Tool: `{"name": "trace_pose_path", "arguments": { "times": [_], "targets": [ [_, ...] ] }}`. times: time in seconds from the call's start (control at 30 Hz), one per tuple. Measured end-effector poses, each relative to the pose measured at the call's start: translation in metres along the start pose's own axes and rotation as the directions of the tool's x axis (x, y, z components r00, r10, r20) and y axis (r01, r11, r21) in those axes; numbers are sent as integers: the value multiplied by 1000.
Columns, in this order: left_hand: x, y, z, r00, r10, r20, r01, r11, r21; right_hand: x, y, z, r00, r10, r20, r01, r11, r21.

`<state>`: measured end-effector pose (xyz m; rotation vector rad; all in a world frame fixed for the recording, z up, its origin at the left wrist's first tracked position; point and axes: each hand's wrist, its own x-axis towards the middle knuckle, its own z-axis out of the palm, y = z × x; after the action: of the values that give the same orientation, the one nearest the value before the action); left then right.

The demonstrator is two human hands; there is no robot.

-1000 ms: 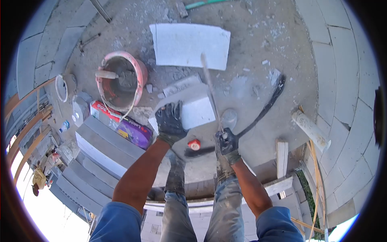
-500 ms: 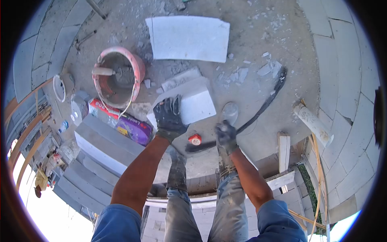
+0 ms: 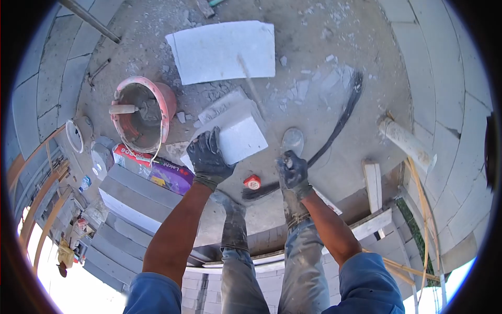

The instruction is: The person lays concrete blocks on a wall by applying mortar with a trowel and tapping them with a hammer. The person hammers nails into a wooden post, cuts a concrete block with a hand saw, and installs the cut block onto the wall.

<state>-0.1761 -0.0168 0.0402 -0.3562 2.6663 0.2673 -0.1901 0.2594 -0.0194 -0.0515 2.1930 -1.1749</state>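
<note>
My left hand (image 3: 210, 157), in a dark dusty work glove, lies with fingers stretched over the near left end of a white aerated concrete block (image 3: 243, 138). A smaller cut piece of block (image 3: 222, 106) sits directly behind it. My right hand (image 3: 294, 171), gloved too, is closed in a fist above my right shin. A short end of something sticks out of the fist; the rest is hidden. On the floor between my boots lies a red tape measure (image 3: 252, 182), beside a black smeared strip (image 3: 334, 138) that curves away to the right.
A pink bucket (image 3: 168, 99) with mortar and a trowel stands left. Near it lie a purple-red bag (image 3: 170, 175) and stacked blocks (image 3: 130, 201). A white slab (image 3: 225, 52) lies ahead among rubble. A pipe (image 3: 405, 144) stands right. Another person (image 3: 65, 256) is far left.
The view has shifted, so the slab and bucket appear further left. My left hand's fingers look more spread on the block. A blurred pale streak now crosses in front of the slab.
</note>
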Motion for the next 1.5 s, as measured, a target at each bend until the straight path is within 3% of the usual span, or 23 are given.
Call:
{"name": "trace_pose_path", "arguments": {
  "times": [0.2,0.27,0.33,0.37,0.4,0.47,0.57,0.67,0.73,0.8,0.83,0.9,0.97,1.0,1.07,1.1,1.17,1.2,1.27,1.3,1.37,1.43,1.5],
  "targets": [
    [1,6,6,989,42,-142,-40,999,18,-1,79,30,989,-143,34,147,953,-264],
    [4,0,5,987,80,-138,-72,995,62,4,69,30,999,48,-6,-46,984,172],
    [1,0,16,981,85,-173,-79,996,43,-11,43,4,974,214,68,-221,969,108],
    [-5,-4,21,984,111,-138,-103,993,61,-23,51,16,950,306,68,-300,823,483],
    [-3,-3,23,974,122,-191,-111,991,70,-26,54,16,946,316,66,-306,814,493],
    [1,-3,27,962,142,-233,-125,988,85,-30,36,1,996,16,-92,7,970,242],
    [-3,1,23,945,177,-274,-154,983,102,-24,6,-24,996,-19,-82,35,979,203],
    [8,4,3,984,126,-127,-108,984,141,-29,-10,-45,977,-94,-193,128,977,172],
    [18,-9,-11,987,147,-66,-149,988,-33,-46,6,-60,970,-111,-218,167,952,257],
    [44,-29,-38,920,150,361,110,786,-608,-62,15,-89,989,-55,-139,83,976,200],
    [48,-61,-23,835,91,543,419,537,-733,-67,17,-98,999,0,-52,7,991,135],
    [53,-88,8,704,109,702,674,209,-708,-73,25,-103,997,76,-24,-74,993,96],
    [60,-92,23,781,158,604,437,552,-710,-74,29,-99,987,158,-4,-157,986,62],
    [64,-98,28,776,159,611,440,557,-704,-74,30,-93,985,173,3,-173,981,90],
    [65,-111,40,804,321,500,168,684,-709,-72,36,-83,980,199,20,-200,973,116],
    [56,-115,50,800,314,512,183,684,-706,-67,41,-78,996,89,-1,-88,991,97],
    [36,-115,56,976,98,194,-32,947,-318,-55,47,-69,999,-43,6,43,996,82],
    [21,-108,59,977,90,194,-25,948,-317,-48,49,-63,999,-46,12,45,995,84],
    [-21,-80,64,958,-129,-256,67,969,-236,-29,48,-51,988,-156,14,155,987,31],
    [-45,-86,91,874,-413,-256,192,777,-599,-16,43,-44,974,-224,-9,225,974,11],
    [-67,-91,134,735,-664,-135,228,430,-873,16,41,-18,947,-317,-54,321,942,96],
    [-81,-90,152,911,-403,-88,223,662,-716,44,38,3,912,-399,-96,410,894,179],
    [-88,-91,171,992,-125,30,122,835,-537,65,32,18,948,-278,155,186,879,438]
  ]
}}
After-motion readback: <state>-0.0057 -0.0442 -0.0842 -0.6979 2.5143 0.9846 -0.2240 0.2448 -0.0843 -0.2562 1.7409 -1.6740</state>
